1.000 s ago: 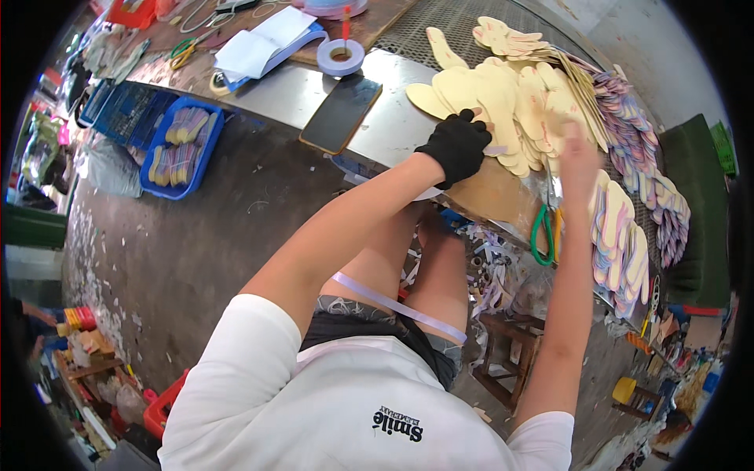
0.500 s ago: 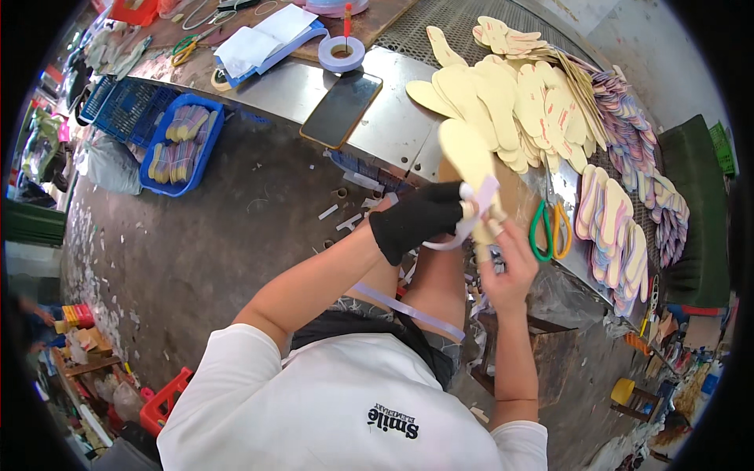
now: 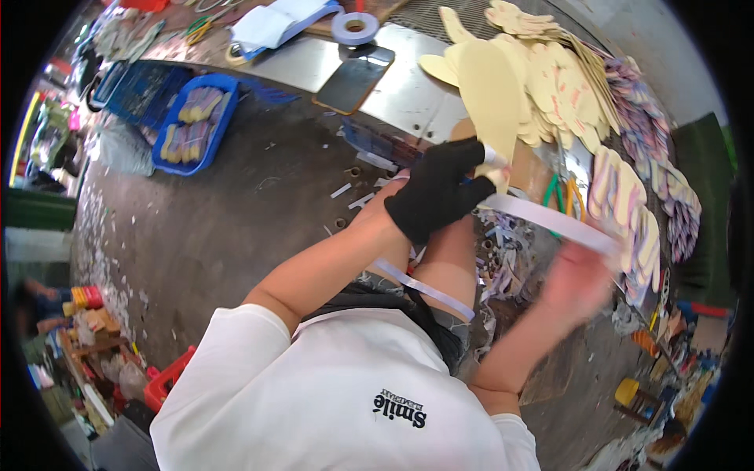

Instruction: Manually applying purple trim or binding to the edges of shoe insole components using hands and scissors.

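My left hand (image 3: 440, 188), in a black fingerless glove with pale wraps on the fingertips, grips the narrow end of a cream insole (image 3: 491, 94). From this grip a pale lavender tape strip (image 3: 550, 221) stretches to the right. Its far end runs into my right hand (image 3: 577, 279), which is bare, smeared by motion and seemingly closed on the tape. Scissors with green and orange handles (image 3: 554, 196) lie on the bench behind the strip. More lavender tape (image 3: 424, 289) crosses my thighs.
Cream insoles (image 3: 558, 94) are heaped on the metal bench, with striped insole stacks (image 3: 624, 204) to their right. A phone (image 3: 356, 78) lies at the bench edge, near a tape roll (image 3: 355, 28). A blue basket (image 3: 196, 125) of insoles stands left; scraps litter the floor.
My right hand has swung away to the right, drawing the tape strip out straight. My left hand still holds the insole, now more upright. The whole view has shifted slightly.
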Demonstrator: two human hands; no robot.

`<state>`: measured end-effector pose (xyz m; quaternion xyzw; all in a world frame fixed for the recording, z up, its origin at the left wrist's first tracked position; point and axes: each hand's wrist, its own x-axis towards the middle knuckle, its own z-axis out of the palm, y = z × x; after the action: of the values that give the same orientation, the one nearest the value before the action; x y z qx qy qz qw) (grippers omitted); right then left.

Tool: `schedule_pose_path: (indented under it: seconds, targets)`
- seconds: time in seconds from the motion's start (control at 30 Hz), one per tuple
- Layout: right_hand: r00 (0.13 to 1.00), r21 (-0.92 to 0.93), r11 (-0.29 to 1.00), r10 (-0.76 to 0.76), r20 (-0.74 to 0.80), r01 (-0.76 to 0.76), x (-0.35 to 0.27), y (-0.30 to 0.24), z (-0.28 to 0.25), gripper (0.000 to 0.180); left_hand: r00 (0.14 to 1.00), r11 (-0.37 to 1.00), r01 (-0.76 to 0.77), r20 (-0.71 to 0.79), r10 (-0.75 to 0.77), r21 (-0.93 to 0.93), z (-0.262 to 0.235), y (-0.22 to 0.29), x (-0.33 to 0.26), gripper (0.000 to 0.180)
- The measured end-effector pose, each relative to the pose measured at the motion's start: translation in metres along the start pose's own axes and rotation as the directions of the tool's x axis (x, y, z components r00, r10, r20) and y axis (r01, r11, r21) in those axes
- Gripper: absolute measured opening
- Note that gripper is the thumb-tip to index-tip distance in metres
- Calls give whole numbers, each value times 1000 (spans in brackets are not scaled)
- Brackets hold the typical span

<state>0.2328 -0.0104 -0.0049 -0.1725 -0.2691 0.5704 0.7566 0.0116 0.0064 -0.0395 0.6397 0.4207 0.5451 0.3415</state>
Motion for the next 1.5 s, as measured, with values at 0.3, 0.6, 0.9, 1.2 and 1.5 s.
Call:
schedule_pose_path:
  seconds: [0.3, 0.6, 0.9, 1.2, 1.5]
  targets:
    - [874, -130, 864, -482, 70, 487, -7, -234, -33, 12, 998, 998, 59, -18, -59, 32, -15, -27, 8, 17]
    - [938, -595, 746, 344, -42, -300, -23, -19, -53, 17, 999, 999, -34, 22, 34, 7, 9, -28, 9, 22]
    - [926, -747, 605, 376, -39, -277, 1, 50, 6, 18, 972, 952, 230, 4, -234, -204, -12, 2, -30, 21]
    - [857, -753, 618, 494, 149, -226, 4, 69, 2, 9, 997, 1000, 5, 77, -7, 18, -2, 10, -22, 33]
    - [831, -873, 446, 397, 390, 197, 5, 61, 2, 10, 940, 589, 185, -33, -339, -787, -40, 7, -12, 49]
